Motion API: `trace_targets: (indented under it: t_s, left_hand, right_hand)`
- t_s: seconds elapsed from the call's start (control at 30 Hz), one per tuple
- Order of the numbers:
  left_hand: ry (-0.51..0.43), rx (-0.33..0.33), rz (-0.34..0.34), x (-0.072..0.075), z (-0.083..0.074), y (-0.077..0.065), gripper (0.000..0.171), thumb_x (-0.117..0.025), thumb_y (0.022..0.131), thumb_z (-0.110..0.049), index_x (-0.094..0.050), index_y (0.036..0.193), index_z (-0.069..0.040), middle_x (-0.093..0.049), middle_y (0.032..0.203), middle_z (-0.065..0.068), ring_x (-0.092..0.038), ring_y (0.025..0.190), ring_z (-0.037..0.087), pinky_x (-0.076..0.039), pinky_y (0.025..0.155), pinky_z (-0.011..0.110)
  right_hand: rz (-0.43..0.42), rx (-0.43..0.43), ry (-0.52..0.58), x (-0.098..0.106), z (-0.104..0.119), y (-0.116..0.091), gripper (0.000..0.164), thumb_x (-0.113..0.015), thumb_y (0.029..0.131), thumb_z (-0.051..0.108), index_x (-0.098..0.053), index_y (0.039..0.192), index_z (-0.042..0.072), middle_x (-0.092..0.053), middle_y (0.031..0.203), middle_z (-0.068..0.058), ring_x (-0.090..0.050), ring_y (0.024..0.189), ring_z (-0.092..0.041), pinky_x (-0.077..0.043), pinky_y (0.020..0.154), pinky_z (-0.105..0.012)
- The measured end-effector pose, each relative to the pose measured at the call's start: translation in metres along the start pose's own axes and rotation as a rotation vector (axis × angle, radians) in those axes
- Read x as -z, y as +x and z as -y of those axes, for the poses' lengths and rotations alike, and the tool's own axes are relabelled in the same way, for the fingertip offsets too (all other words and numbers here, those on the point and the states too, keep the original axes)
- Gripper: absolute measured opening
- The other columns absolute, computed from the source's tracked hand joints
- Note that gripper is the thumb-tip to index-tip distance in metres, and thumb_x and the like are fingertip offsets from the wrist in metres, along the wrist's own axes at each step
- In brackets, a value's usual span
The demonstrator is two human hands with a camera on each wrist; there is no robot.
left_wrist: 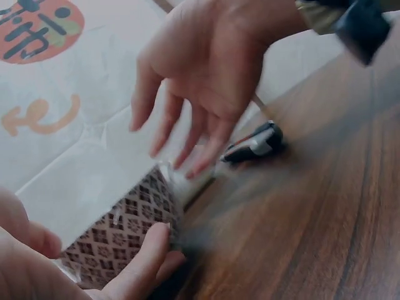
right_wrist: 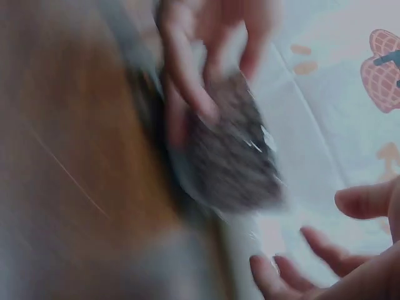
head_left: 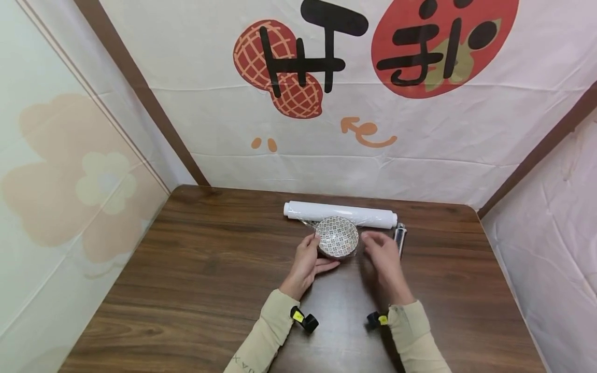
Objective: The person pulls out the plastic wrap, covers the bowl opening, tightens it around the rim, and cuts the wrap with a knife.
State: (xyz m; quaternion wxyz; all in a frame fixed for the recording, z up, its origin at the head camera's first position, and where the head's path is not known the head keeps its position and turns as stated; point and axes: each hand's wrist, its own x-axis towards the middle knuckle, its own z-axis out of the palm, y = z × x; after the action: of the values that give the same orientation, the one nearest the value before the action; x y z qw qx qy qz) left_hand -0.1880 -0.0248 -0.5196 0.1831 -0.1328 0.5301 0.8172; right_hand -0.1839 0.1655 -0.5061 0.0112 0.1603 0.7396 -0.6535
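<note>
A small patterned bowl [head_left: 337, 237] is held up over the table by my left hand [head_left: 308, 264], thumb at its rim and fingers beneath. Clear film with glints covers the bowl [right_wrist: 234, 156] in the right wrist view, which is blurred. Just right of the rim is my right hand [head_left: 383, 259]. In the left wrist view, the right hand [left_wrist: 206, 75] has loosely spread fingers above the bowl's side [left_wrist: 125, 225] and grips nothing. Thin film also sticks out at both sides of the bowl in the head view.
Behind the bowl, a white roll of cling film [head_left: 345, 213] lies across the brown wooden table [head_left: 210, 269]. A utility knife [head_left: 399, 238] lies by the roll's right end, close to my right hand. Printed white cloth [head_left: 326, 166] hangs around the back and sides.
</note>
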Motion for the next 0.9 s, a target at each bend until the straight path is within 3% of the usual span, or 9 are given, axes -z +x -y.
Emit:
trace_targets:
  t_s: [0.13,0.23,0.33,0.43,0.57,0.63,0.77,0.9]
  left_hand:
    - [0.002,0.015,0.016,0.000,-0.005,-0.002,0.052,-0.040,0.105,-0.020,-0.026,0.152,-0.006,-0.040,0.145,0.031,-0.060,0.110,0.055,-0.060,0.082,0.048]
    - [-0.020,0.033,0.027,0.000,-0.006,-0.004,0.052,-0.041,0.103,-0.017,-0.027,0.152,-0.007,-0.038,0.147,0.029,-0.059,0.111,0.055,-0.059,0.083,0.049]
    - [-0.029,0.057,0.028,0.000,-0.005,-0.006,0.052,-0.041,0.103,-0.017,-0.027,0.152,-0.009,-0.038,0.148,0.027,-0.059,0.110,0.056,-0.059,0.084,0.050]
    - [-0.007,0.064,0.031,-0.001,-0.005,-0.007,0.051,-0.041,0.103,-0.018,-0.029,0.152,-0.010,-0.040,0.147,0.028,-0.059,0.111,0.057,-0.058,0.085,0.053]
    - [0.025,0.078,0.063,0.002,-0.004,-0.005,0.051,-0.039,0.104,-0.017,-0.029,0.153,-0.013,-0.042,0.145,0.030,-0.056,0.113,0.059,-0.056,0.087,0.057]
    - [0.019,0.081,0.085,0.005,-0.005,-0.003,0.052,-0.040,0.103,-0.014,-0.028,0.154,-0.015,-0.040,0.147,0.030,-0.054,0.115,0.060,-0.054,0.090,0.059]
    - [0.013,0.073,0.097,0.012,-0.009,0.003,0.058,-0.044,0.101,-0.011,-0.026,0.156,-0.018,-0.036,0.151,0.028,-0.052,0.119,0.058,-0.052,0.094,0.059]
    - [0.063,0.063,0.077,0.021,-0.014,0.005,0.055,-0.046,0.101,-0.012,-0.030,0.154,-0.017,-0.038,0.149,0.027,-0.056,0.117,0.054,-0.053,0.094,0.056]
  right_hand:
    - [-0.050,0.293,-0.324,0.017,0.022,0.014,0.028,-0.063,0.096,0.025,-0.068,0.116,0.007,-0.070,0.116,-0.013,-0.066,0.104,-0.023,-0.054,0.088,-0.032]
    - [0.012,0.502,-0.518,0.026,0.029,0.026,0.028,-0.065,0.094,0.019,-0.066,0.119,0.006,-0.068,0.121,-0.014,-0.065,0.113,-0.033,-0.052,0.097,-0.048]
    - [0.076,0.639,-0.708,0.034,0.029,0.038,0.038,-0.070,0.089,0.014,-0.062,0.124,0.004,-0.061,0.131,-0.018,-0.054,0.126,-0.038,-0.044,0.106,-0.054]
    - [0.152,0.670,-0.841,0.040,0.026,0.054,0.055,-0.077,0.083,0.012,-0.056,0.133,0.001,-0.048,0.143,-0.023,-0.036,0.139,-0.043,-0.032,0.113,-0.060]
    - [0.221,0.581,-0.997,0.046,0.020,0.072,0.078,-0.084,0.077,0.017,-0.045,0.145,0.006,-0.034,0.156,-0.020,-0.020,0.147,-0.044,-0.019,0.116,-0.068]
    - [0.210,0.583,-1.044,0.047,0.016,0.079,0.079,-0.083,0.077,0.016,-0.045,0.146,0.008,-0.039,0.154,-0.019,-0.027,0.145,-0.044,-0.021,0.115,-0.069]
    - [0.131,0.663,-1.047,0.045,0.007,0.086,0.064,-0.081,0.077,0.011,-0.056,0.136,0.010,-0.058,0.139,-0.016,-0.052,0.128,-0.039,-0.043,0.103,-0.061]
    - [0.081,0.704,-1.037,0.042,0.004,0.076,0.056,-0.082,0.074,0.011,-0.064,0.127,0.011,-0.066,0.128,-0.012,-0.060,0.116,-0.037,-0.051,0.090,-0.057]
